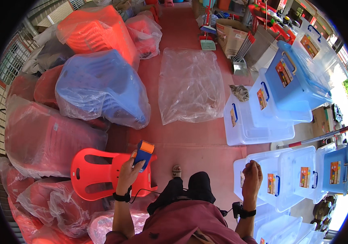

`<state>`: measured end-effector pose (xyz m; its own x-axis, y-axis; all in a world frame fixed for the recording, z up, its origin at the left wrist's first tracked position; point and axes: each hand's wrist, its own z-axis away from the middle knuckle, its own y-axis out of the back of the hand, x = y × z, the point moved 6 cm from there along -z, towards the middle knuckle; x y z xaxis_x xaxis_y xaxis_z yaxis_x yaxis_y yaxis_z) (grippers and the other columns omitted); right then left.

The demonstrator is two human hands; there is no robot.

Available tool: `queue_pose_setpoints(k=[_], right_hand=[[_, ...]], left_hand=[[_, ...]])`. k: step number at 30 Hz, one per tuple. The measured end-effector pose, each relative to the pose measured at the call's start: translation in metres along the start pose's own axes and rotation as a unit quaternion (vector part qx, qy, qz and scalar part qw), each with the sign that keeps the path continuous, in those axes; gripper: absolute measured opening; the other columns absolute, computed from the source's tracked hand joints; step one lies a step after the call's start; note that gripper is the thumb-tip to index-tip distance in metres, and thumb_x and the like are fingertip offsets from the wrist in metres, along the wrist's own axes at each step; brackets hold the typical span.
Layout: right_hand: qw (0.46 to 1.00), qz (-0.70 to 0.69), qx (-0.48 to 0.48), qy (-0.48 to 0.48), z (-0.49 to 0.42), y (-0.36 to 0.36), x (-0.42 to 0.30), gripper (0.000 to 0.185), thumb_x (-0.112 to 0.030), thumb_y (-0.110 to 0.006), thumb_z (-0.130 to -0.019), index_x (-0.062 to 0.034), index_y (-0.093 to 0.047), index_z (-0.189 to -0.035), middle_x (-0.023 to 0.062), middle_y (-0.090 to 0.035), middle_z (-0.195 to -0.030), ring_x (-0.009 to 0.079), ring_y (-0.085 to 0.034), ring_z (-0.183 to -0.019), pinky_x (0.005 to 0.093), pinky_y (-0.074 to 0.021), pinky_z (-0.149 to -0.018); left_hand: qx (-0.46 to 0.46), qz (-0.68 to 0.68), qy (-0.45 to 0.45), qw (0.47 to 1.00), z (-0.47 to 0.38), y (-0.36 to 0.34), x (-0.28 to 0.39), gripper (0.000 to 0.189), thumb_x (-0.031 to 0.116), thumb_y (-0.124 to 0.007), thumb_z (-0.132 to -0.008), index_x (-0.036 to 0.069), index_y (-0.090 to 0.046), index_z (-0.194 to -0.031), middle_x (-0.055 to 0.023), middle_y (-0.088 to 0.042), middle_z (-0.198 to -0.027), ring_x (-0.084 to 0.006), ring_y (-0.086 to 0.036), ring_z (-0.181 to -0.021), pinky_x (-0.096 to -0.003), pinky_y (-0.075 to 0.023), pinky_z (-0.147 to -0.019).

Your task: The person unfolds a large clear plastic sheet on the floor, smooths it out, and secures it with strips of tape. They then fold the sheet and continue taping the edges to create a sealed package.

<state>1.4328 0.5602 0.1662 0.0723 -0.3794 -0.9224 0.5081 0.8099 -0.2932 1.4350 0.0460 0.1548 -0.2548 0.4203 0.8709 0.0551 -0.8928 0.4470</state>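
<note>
My left hand (130, 170) grips a small dark-blue and orange object (144, 154), whose exact kind I cannot tell. Below that hand is a red plastic chair (93, 174) with a slotted backrest. My right hand (252, 177) is raised at the right, its fingers drawn together with nothing visible in them. Beyond it stand clear plastic storage boxes (291, 180) with blue handles and picture labels. A large sheet of clear plastic film (192, 87) lies on the red floor ahead of me.
Stacked blue chairs (100, 82) and red chairs (96, 30) in plastic wrap line the left side. A small tabby cat (240, 92) lies on the storage boxes (259, 132) at right. Farther back are a cardboard box (230, 36) and dustpans (208, 44). A striped pole (317, 138) juts in from the right.
</note>
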Motion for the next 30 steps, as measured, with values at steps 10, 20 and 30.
queue_pose_setpoints(k=[10,20,30], right_hand=[[0.996,-0.004,0.084,-0.013,-0.164,-0.075,0.008,0.024,-0.022,-0.060,-0.109,0.0000,-0.068,-0.115,0.0026,-0.067,-0.093,0.0101,-0.054,-0.075,0.0265,-0.0460,-0.074],[0.995,0.077,-0.044,-0.048,-0.413,-0.200,-0.026,0.024,-0.019,-0.060,-0.109,-0.0010,-0.067,-0.123,0.0047,-0.069,-0.101,0.0104,-0.060,-0.081,0.0254,-0.0490,-0.079],[0.984,0.126,-0.098,-0.078,-0.579,-0.275,-0.025,0.022,-0.022,-0.061,-0.109,-0.0044,-0.070,-0.119,0.0028,-0.072,-0.103,0.0091,-0.062,-0.085,0.0254,-0.0499,-0.082]], left_hand=[[-0.051,-0.054,-0.016,0.997,-0.218,-0.040,0.024,0.037,0.030,-0.071,-0.101,-0.005,-0.064,-0.111,-0.0188,-0.066,-0.080,-0.0247,-0.065,-0.068,-0.0384,-0.0513,-0.067],[0.047,-0.022,0.018,0.998,-0.410,-0.067,0.095,0.033,0.026,-0.070,-0.101,-0.006,-0.066,-0.103,-0.0122,-0.063,-0.074,-0.0128,-0.056,-0.069,-0.0354,-0.0494,-0.065],[0.055,0.002,0.052,0.997,-0.573,-0.118,0.152,0.030,0.024,-0.068,-0.102,-0.005,-0.064,-0.108,-0.0121,-0.064,-0.079,-0.0158,-0.056,-0.071,-0.0355,-0.0487,-0.068]])
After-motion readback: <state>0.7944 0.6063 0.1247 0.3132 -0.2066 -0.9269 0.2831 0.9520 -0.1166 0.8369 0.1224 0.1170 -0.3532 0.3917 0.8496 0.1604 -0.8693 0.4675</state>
